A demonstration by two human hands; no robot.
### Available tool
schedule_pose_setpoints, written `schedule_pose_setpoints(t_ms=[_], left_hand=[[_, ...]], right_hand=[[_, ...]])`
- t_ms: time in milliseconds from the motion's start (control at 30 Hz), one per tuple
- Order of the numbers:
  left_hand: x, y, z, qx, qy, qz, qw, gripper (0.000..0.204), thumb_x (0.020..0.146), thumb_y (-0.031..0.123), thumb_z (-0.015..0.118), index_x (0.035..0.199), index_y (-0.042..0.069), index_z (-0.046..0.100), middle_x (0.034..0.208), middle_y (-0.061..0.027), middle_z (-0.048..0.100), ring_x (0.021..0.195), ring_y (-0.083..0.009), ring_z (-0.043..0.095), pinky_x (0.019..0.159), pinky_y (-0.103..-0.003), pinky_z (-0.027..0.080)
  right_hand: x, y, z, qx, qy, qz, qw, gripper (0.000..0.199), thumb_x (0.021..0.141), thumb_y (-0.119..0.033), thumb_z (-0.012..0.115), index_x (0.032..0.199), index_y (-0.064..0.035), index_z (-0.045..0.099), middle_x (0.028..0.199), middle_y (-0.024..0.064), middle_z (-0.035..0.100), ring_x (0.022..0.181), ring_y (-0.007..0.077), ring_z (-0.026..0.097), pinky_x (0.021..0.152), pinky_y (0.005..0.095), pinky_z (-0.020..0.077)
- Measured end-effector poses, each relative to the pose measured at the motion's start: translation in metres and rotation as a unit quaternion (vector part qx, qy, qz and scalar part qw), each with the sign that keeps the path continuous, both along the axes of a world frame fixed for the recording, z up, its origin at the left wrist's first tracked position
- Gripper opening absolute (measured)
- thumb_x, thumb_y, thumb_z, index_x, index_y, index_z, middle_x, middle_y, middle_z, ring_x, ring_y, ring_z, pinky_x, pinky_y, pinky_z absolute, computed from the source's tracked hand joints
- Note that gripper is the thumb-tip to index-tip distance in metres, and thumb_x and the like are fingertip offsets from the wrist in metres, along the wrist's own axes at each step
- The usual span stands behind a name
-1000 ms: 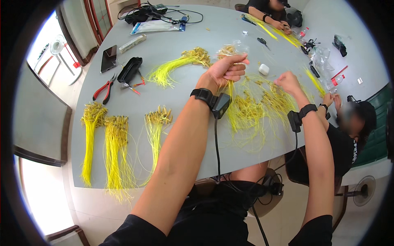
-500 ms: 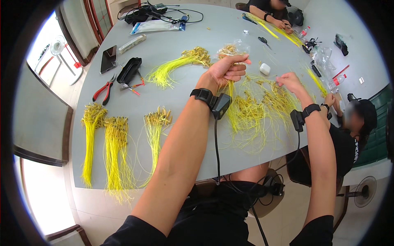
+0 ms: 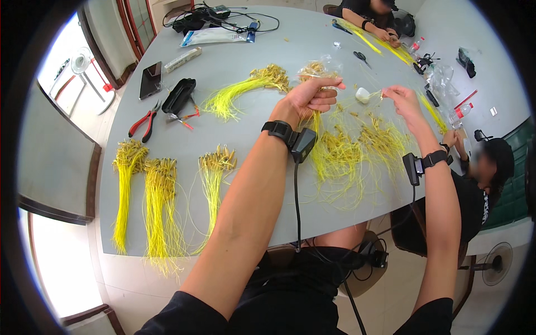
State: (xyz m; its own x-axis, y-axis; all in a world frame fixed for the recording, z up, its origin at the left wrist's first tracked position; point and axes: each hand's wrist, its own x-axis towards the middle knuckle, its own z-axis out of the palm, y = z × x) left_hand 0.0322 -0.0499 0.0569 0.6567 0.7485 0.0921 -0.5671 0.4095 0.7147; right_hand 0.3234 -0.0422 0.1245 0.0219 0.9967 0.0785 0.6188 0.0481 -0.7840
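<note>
My left hand (image 3: 312, 99) is closed round a bunch of thin yellow cords (image 3: 319, 131), whose strands hang below the fist. Off to the right, my right hand (image 3: 403, 101) pinches the end of a thin yellow cord (image 3: 382, 96), raised above the table; its far end is hard to follow. Beneath and between the hands spreads a loose tangle of yellow cords with gold-brown ends (image 3: 340, 148). Another heap of the same cords (image 3: 385, 137) lies below my right hand. Just beyond the left fist sits a clear plastic bag (image 3: 319, 68) with gold-brown pieces in it.
Several sorted cord bundles (image 3: 121, 195) lie at the table's left edge, another bundle (image 3: 237, 92) farther back. Red-handled pliers (image 3: 146, 123), a black case (image 3: 178, 96), a phone (image 3: 151, 80), a white case (image 3: 363, 95) and scissors (image 3: 362, 58) lie around. Two co-workers sit right and far right.
My right hand has lifted and moved a little away from me, with a thin cord end between its fingertips. My left fist stays round its bunch. The view has shifted slightly.
</note>
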Motion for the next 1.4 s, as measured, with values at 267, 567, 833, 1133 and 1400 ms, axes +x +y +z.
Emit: schedule_pose_setpoints(t_ms=[267, 567, 833, 1133, 1400], left_hand=[[0.001, -0.006, 0.003, 0.022, 0.020, 0.000, 1.000, 0.028, 0.097, 0.025, 0.065, 0.109, 0.001, 0.060, 0.057, 0.0088, 0.027, 0.046, -0.0009, 0.022, 0.037, -0.019, 0.014], [0.002, -0.013, 0.007, 0.088, 0.015, 0.004, 0.996, 0.052, 0.096, 0.030, 0.067, 0.139, 0.006, 0.052, 0.059, 0.0102, 0.024, 0.049, -0.0018, 0.021, 0.040, -0.019, 0.017], [0.009, -0.008, 0.002, 0.084, 0.053, -0.023, 0.995, 0.033, 0.096, 0.030, 0.068, 0.115, 0.003, 0.067, 0.059, 0.0092, 0.028, 0.047, -0.0019, 0.024, 0.040, -0.020, 0.016], [0.010, -0.003, -0.004, 0.085, 0.068, -0.023, 0.994, 0.025, 0.096, 0.025, 0.068, 0.105, 0.002, 0.070, 0.058, 0.0086, 0.035, 0.047, -0.0016, 0.025, 0.039, -0.019, 0.016], [0.009, -0.004, -0.003, 0.079, 0.067, -0.020, 0.994, 0.022, 0.097, 0.020, 0.066, 0.105, 0.001, 0.071, 0.058, 0.0085, 0.037, 0.047, -0.0018, 0.025, 0.039, -0.019, 0.017]], right_hand=[[-0.030, -0.021, 0.026, 0.134, -0.040, 0.048, 0.989, 0.021, 0.092, -0.025, 0.069, 0.098, -0.0055, 0.071, 0.075, -0.0036, 0.064, 0.060, 0.0015, 0.041, 0.053, 0.0218, 0.0312], [-0.068, -0.045, 0.029, 0.106, 0.017, 0.087, 0.990, 0.015, 0.089, -0.022, 0.073, 0.095, -0.0088, 0.074, 0.066, -0.0088, 0.055, 0.059, 0.0009, 0.041, 0.053, 0.0210, 0.0298], [-0.092, -0.055, 0.018, 0.072, 0.056, 0.108, 0.990, 0.016, 0.088, -0.021, 0.074, 0.093, -0.0067, 0.074, 0.073, -0.0038, 0.065, 0.062, 0.0024, 0.047, 0.054, 0.0200, 0.0348], [-0.090, -0.053, 0.016, 0.028, 0.068, 0.122, 0.990, 0.017, 0.090, -0.019, 0.069, 0.096, -0.0033, 0.072, 0.078, -0.0014, 0.063, 0.067, 0.0045, 0.050, 0.053, 0.0210, 0.0380], [-0.078, -0.049, 0.026, 0.109, 0.117, 0.060, 0.985, 0.020, 0.093, -0.022, 0.067, 0.099, -0.0036, 0.072, 0.088, -0.0005, 0.067, 0.072, 0.0056, 0.054, 0.058, 0.0217, 0.0422]])
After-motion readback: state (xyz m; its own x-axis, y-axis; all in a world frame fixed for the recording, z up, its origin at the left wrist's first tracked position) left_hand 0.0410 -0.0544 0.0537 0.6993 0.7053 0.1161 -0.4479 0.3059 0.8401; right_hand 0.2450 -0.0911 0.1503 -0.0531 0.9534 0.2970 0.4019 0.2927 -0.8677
